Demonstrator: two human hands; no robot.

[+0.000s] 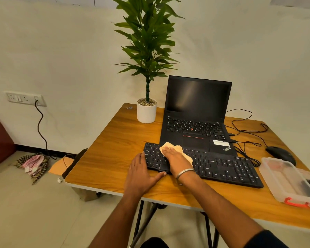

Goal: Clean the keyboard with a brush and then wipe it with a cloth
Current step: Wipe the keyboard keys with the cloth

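The keyboard [204, 162] is lying on the desk [111, 158]; the right hand [175, 158] is pressing a cloth [170, 146] flat onto it, and the left hand [141, 174], fingers straight, is bracing its left end.

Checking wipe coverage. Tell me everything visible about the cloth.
The cloth is pale yellowish-beige, soft and crumpled, looking like thin fabric. It lies bunched on the left half of the black keyboard, covering a patch of keys. The right hand presses flat on it with straight fingers, hiding its middle; creased edges stick out beyond the fingertips and on the hand's right side. The left hand rests against the keyboard's left end and does not touch the cloth. No print or label shows.
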